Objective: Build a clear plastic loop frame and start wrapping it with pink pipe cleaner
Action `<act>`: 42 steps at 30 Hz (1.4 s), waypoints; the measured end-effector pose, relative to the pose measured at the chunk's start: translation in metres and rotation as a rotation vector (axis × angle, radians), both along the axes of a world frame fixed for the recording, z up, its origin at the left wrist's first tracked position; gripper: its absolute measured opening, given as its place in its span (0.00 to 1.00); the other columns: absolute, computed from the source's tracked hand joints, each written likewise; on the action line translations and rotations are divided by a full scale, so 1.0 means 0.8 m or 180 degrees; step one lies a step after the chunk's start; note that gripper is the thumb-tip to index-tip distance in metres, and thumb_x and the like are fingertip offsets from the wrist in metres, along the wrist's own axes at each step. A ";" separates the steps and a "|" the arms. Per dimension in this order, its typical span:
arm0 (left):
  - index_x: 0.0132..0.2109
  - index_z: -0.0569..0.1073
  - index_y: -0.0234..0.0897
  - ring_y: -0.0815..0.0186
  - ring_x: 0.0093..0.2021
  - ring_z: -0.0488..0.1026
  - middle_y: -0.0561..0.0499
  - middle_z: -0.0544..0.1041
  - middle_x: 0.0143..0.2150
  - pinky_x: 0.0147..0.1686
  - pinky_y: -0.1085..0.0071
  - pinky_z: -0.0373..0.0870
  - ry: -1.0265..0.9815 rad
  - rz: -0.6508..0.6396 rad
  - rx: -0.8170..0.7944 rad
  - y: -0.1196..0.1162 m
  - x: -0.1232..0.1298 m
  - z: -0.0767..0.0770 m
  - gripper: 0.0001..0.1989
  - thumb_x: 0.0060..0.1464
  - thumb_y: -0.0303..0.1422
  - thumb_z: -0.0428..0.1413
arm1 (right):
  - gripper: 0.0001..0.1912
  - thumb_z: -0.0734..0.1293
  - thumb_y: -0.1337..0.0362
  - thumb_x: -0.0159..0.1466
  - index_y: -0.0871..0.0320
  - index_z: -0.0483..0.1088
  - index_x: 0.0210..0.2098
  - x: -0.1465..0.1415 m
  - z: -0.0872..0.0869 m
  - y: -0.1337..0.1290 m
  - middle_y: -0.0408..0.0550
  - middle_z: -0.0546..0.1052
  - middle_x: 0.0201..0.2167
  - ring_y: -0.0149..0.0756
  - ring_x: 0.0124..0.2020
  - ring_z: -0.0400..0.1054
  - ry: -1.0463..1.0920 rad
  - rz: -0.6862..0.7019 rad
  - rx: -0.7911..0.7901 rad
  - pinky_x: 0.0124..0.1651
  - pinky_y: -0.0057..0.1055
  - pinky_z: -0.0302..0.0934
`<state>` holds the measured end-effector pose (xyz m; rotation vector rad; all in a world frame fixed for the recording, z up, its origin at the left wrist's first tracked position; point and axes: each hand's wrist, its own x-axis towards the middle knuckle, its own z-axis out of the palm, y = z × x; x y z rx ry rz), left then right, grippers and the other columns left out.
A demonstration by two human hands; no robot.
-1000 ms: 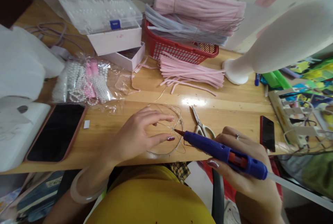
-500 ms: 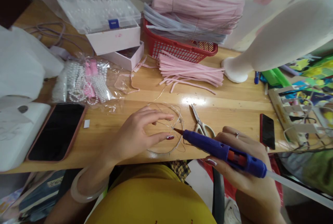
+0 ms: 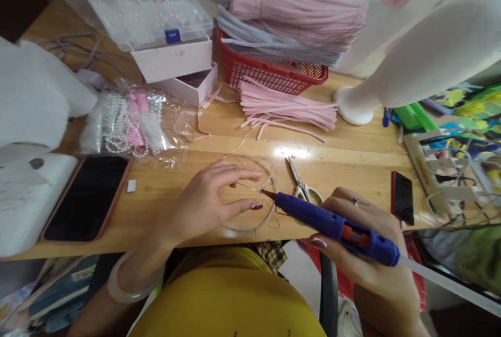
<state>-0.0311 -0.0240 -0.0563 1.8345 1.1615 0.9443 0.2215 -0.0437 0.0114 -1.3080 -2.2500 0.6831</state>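
Large phone [image 3: 88, 199] beside white square [image 3: 131, 185]; smaller phone [image 3: 402, 197] far right.

widest gap: bare tabletop [image 3: 360, 165] between scissors [image 3: 296, 174] and small phone [image 3: 402, 196], a hand could pass there. front right is blocked: right hand [image 3: 370, 277] and glue gun [image 3: 329, 222] cut diagonally across, tip over the wire ring [image 3: 247, 231], body overlapping the scissor handles. second lane runs between pink stem bundle [image 3: 287, 105] and ring (a thin wire end pokes into it). left hand [image 3: 211, 196] to large phone [image 3: 88, 199]: passable, forearm narrows it near the edge. back is walled off by red basket [image 3: 274, 71], back left by bead bag [image 3: 125, 123].
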 end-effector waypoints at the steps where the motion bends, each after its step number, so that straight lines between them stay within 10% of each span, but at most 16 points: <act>1: 0.50 0.77 0.42 0.66 0.42 0.75 0.51 0.81 0.45 0.49 0.68 0.72 0.0001 0.0004 0.0002 0.000 0.000 0.000 0.17 0.53 0.38 0.64 | 0.12 0.71 0.55 0.61 0.55 0.69 0.29 0.000 0.001 0.000 0.41 0.67 0.22 0.33 0.23 0.61 -0.0013 -0.0021 -0.0006 0.25 0.31 0.53; 37: 0.49 0.78 0.41 0.67 0.42 0.75 0.51 0.82 0.46 0.49 0.69 0.72 -0.0051 0.0056 0.0016 -0.001 0.001 -0.001 0.17 0.51 0.35 0.66 | 0.12 0.70 0.54 0.62 0.55 0.70 0.29 0.004 0.006 0.001 0.41 0.67 0.21 0.31 0.22 0.61 0.0138 0.0091 0.0076 0.23 0.29 0.53; 42: 0.49 0.78 0.41 0.66 0.43 0.76 0.51 0.82 0.46 0.49 0.68 0.72 -0.0060 0.0036 -0.0023 0.000 0.002 0.000 0.17 0.51 0.35 0.66 | 0.13 0.73 0.54 0.59 0.56 0.71 0.27 0.008 0.000 0.000 0.41 0.67 0.21 0.30 0.21 0.61 0.0363 -0.0504 0.0081 0.23 0.29 0.54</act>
